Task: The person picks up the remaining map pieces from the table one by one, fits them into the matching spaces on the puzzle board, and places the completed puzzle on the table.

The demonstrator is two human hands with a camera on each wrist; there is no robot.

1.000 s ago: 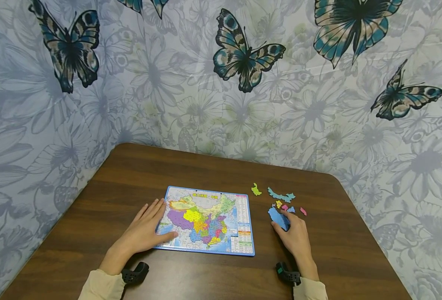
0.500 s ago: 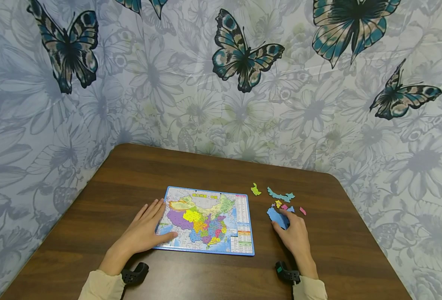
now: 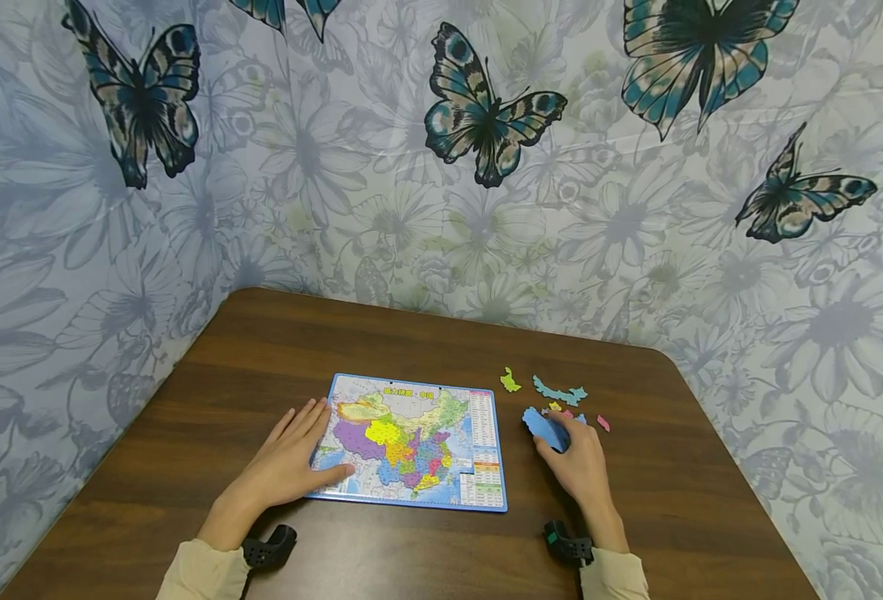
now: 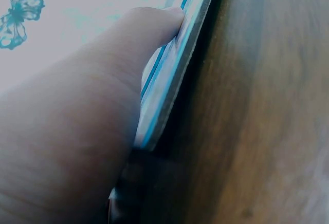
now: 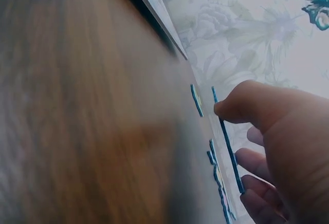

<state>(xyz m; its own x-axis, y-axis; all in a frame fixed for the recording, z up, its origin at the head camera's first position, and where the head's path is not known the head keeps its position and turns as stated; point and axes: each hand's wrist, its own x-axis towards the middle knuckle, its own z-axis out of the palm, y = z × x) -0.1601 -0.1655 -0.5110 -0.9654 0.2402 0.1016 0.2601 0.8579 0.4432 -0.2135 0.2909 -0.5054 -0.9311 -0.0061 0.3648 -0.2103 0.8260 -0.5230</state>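
ok so the right hand (image 3: 580,471) just lifted the big blue piece (image 3: 541,427): pinched between thumb and fingers, off the desk (image 3: 396,554) now, right of centre, lower half of frame. It's edged toward the map board (image 3: 488,446) at lower centre, so I'd say it's free to move. Left hand (image 3: 289,458) lies straight-fingered at the board's left edge.

L hand (image 4: 77,126) at left, soft focus; thumb tip (image 4: 167,22) on blue-lined board (image 4: 165,77), near its dk edge. Wood tbl (image 4: 262,111) at right. Teal butterfly (image 4: 18,14) on pale bg, far left.
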